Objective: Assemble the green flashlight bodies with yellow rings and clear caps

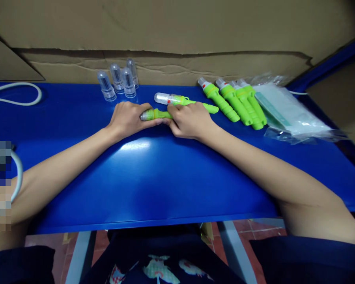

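Over the blue table, my left hand (pixel 127 118) and my right hand (pixel 192 120) grip one lime-green light (pixel 155 114) that lies crosswise between them. My left fingers wrap round its clear-cap end, hiding most of the cap. On the green body, the fingers of my right hand are closed, with the handle's far end hidden under them. Just behind my hands, a second green light (pixel 164 98) with a long clear cap rests on the table, partly covered by my right hand.
Several clear caps (pixel 106 86) stand at the back left, by the cardboard wall (pixel 165 27). Several green lights (pixel 221 102) without long caps lie at the back right, beside a plastic bag (pixel 301 114). A white cable (pixel 32 85) loops at the far left of the blue table (pixel 154 177).
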`<action>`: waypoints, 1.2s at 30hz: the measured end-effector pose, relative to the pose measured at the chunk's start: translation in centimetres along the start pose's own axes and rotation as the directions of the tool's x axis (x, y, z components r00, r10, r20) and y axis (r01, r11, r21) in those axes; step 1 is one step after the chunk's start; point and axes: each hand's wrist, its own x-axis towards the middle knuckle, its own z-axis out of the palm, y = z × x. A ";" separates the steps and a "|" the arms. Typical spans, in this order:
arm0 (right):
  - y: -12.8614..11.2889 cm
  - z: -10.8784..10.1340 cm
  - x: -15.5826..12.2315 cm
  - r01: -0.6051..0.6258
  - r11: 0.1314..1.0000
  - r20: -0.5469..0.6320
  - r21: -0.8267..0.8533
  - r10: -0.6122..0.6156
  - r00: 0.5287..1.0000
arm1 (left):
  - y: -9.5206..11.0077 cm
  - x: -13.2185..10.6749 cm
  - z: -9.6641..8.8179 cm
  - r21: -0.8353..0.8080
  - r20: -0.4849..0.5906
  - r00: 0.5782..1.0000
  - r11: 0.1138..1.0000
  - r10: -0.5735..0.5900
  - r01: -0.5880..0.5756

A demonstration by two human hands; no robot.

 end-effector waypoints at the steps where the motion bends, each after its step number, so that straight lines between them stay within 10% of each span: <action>1: -0.1 -0.1 -0.1 -0.011 1.000 0.009 0.017 0.011 1.000 | 0.0 0.0 0.0 0.001 0.003 1.000 1.000 -0.001 0.001; 8: -0.4 -1.5 -1.0 -0.046 0.972 0.014 0.232 0.044 0.999 | 0.0 -0.3 -0.2 -0.044 0.028 0.997 0.996 0.076 -0.075; 13: 0.1 -3.0 -0.7 -0.136 0.876 0.271 0.463 0.006 0.962 | 0.4 -0.4 -0.6 -0.093 0.052 0.997 0.994 0.058 -0.053; 24: 1.7 -3.3 0.1 -0.553 0.473 0.705 0.685 -0.243 0.666 | 1.2 -0.7 -1.1 0.051 0.096 0.987 0.989 0.132 -0.138; 31: 2.1 -2.1 0.7 -0.191 0.638 0.290 0.746 -0.054 0.955 | 0.7 0.0 -0.9 0.069 -0.017 0.998 0.995 0.067 -0.066; 36: 2.7 -2.1 0.7 -0.037 0.814 0.130 0.580 -0.048 0.990 | 0.2 0.3 -0.5 0.021 -0.011 0.995 0.995 0.101 -0.100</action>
